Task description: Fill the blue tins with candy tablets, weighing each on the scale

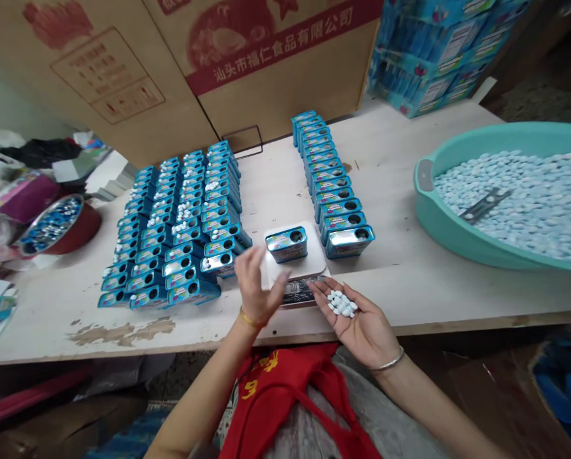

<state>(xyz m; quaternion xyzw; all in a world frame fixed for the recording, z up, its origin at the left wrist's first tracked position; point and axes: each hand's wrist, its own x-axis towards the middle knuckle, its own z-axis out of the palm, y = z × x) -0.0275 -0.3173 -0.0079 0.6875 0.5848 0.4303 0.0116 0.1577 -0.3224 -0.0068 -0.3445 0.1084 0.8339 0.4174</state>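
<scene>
Count: 2 hands, 1 scale [318,260], 1 tin [288,248] on it, center frame. Left-center: 4 columns of tins [150,295], each too overlapped for an exact count. Right of the scale: 1 column of tins [340,209], roughly a dozen or more. 1 turquoise basin [462,241] of white tablets, right edge, with 1 grey tool [487,204] lying on them. 1 red bowl [85,231], left.

Hands are apart. Left hand [255,287], just left of the scale: fingers spread, nothing visible in it. Right hand [364,322], just below right of the scale: palm up, lightly cupped, a small pile of tablets [341,304] resting in it, not clamped. Tin on the scale sits above and between the hands, upright, apart from both.

Hard to make out: left hand blurred; can't tell if either hand touches the scale. Display [292,288] too faint to read surely. Pile overlaps, no exact count. Basin cut off at right edge.
</scene>
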